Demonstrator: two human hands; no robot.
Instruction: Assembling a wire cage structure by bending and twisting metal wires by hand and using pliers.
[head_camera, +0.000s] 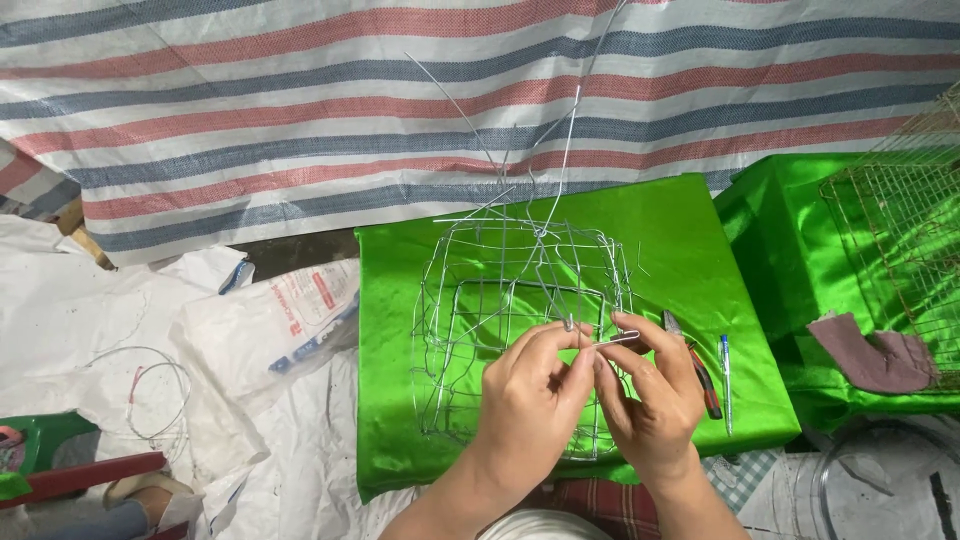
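Wire cage (500, 330) touching both hands (590, 395).

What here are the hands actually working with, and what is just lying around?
In use:
- left hand and right hand, pinching a loose wire
- wire mesh cage
- green cloth beneath it

Lying about:
- pliers
- pen
- white sacks
- coiled wire
- second cage
- striped tarp

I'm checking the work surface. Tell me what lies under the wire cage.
Under the wire cage shows shiny green cloth, visible through the mesh. Both hands, left and right, cover its near part.
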